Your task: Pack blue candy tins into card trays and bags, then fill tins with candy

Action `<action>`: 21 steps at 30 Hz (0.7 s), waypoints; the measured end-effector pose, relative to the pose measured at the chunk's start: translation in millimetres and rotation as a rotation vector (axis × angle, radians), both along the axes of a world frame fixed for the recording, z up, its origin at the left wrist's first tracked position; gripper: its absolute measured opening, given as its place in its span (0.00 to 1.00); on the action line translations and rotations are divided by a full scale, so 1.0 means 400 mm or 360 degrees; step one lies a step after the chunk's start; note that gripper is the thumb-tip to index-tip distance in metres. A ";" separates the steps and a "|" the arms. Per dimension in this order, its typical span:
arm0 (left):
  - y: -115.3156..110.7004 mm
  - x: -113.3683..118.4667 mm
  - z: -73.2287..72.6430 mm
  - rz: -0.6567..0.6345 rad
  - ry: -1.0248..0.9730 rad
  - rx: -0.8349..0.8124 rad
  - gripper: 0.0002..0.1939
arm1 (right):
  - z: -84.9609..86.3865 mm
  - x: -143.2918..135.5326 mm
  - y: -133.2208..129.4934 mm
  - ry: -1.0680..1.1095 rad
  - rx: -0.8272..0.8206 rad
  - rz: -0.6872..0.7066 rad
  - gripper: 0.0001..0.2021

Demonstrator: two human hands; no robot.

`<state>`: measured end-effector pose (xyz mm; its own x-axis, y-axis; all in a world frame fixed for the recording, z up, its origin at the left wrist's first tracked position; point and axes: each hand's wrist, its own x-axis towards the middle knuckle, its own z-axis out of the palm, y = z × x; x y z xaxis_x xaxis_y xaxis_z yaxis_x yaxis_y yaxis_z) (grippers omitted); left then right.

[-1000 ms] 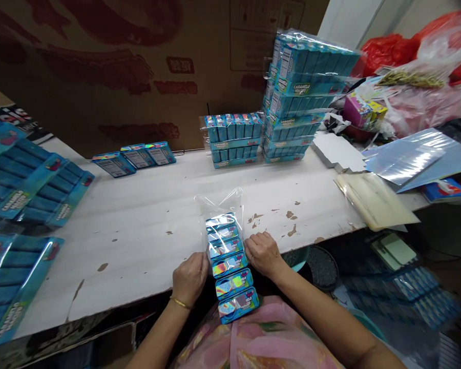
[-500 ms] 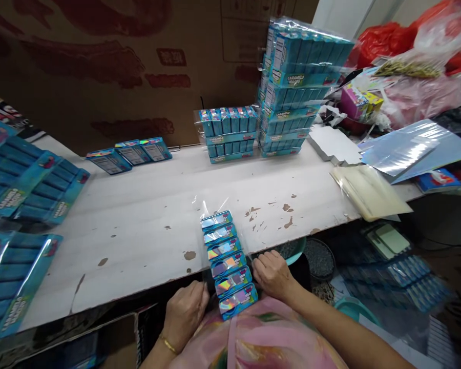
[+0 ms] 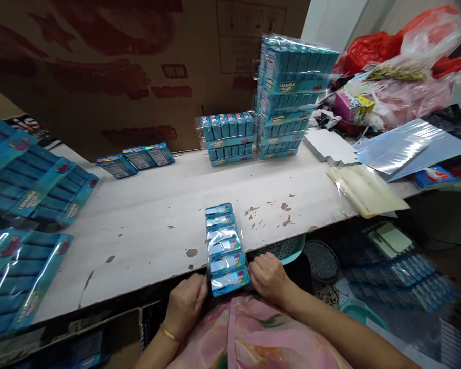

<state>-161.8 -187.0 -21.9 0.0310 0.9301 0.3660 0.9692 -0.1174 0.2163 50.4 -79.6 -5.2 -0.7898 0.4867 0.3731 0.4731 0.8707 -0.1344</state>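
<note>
from my end, biggest first. brown carton [image 3: 126, 102] stands behind the white table [image 3: 149, 215]; i'd guess it serves as a backstop. tall stack of blue packs [image 3: 288, 97] at the back, right of middle, with a short stack [image 3: 227, 138] just left of it. more packs [image 3: 28, 197] at the table's left end. my reading: stock sits at the rim so the middle stays workable.

row of small blue boxes [image 3: 225, 246], six i can count, lies in front of the person, far part on the table, near end out past its front edge, close to the pink clothing [image 3: 249, 328]. left hand [image 3: 186, 300] and right hand [image 3: 268, 277] flank that near end, fingers curled closed, gripping, i judge, the edges of the clear film [image 3: 236, 230], probably to draw it evenly; film is faint at the fingertips.

three loose boxes [image 3: 138, 160] rest by the carton, apart from the row.

row's long axis: runs away from the body toward the carton, far end slightly left. each box lies crosswise to it.
</note>
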 end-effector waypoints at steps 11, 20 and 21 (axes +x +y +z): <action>0.053 -0.059 -0.034 0.0547 -0.0047 -0.0114 0.13 | -0.025 -0.080 -0.003 0.0017 -0.0431 -0.0355 0.13; 0.049 -0.015 -0.080 0.0751 -0.0142 -0.0323 0.14 | -0.068 -0.149 -0.062 0.0098 -0.0801 0.0122 0.12; 0.050 -0.016 -0.082 0.0747 -0.0152 -0.0312 0.14 | -0.072 -0.156 -0.057 0.0096 -0.0784 0.0088 0.12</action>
